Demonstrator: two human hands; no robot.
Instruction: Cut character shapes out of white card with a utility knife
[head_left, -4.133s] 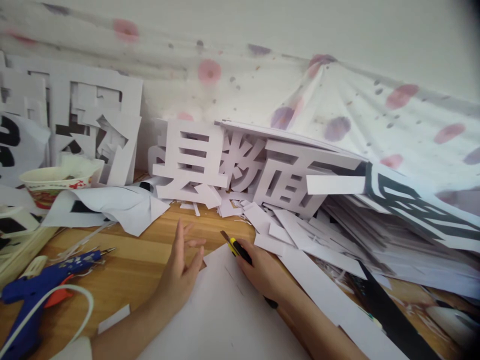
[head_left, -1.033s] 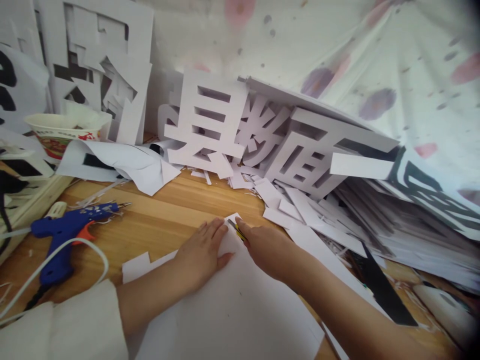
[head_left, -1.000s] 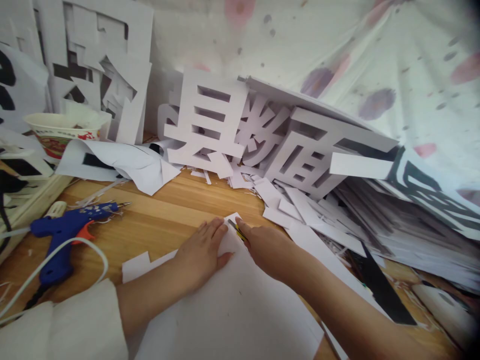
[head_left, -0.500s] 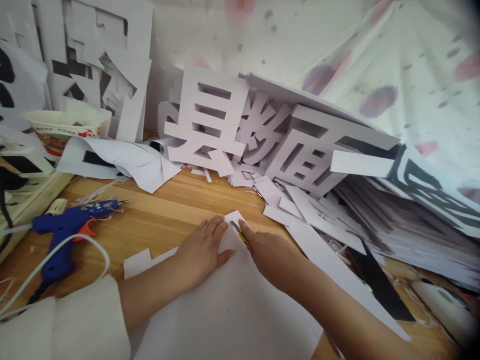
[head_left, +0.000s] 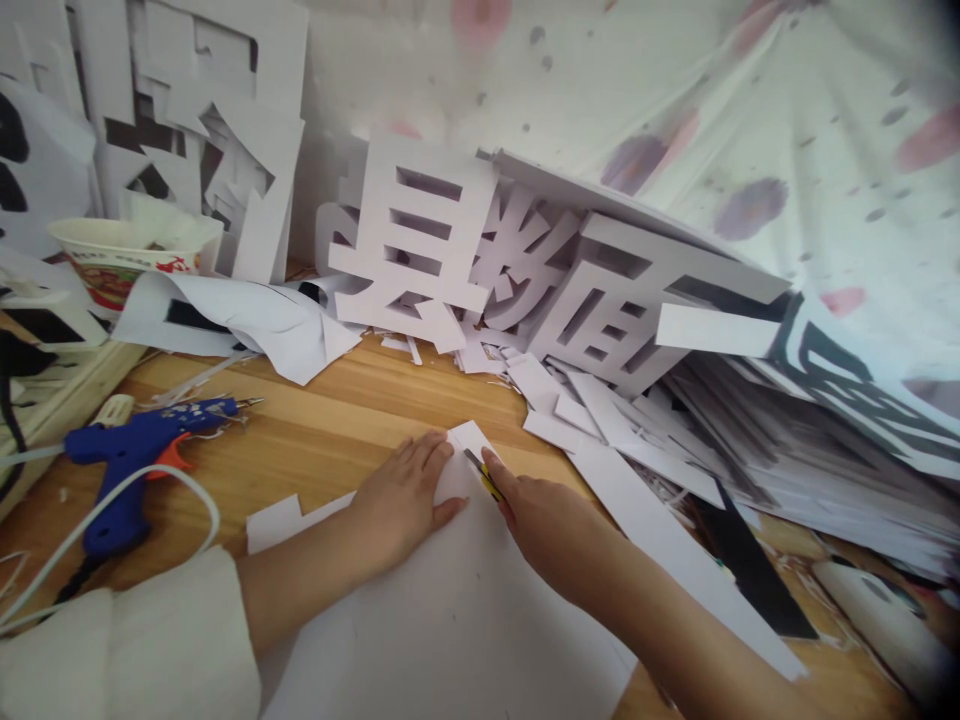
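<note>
Knife (head_left: 486,478) drawn nearer in right hand (head_left: 555,525) grip; left hand (head_left: 401,500) flat on sheet (head_left: 465,620), wooden table (head_left: 315,440).

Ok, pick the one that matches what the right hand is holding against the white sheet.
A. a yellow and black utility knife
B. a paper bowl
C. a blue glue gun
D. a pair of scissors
A: the right hand grips a yellow and black utility knife with its blade on the white sheet, while the left hand presses the sheet flat; the blue glue gun lies apart on the wooden table.
</note>
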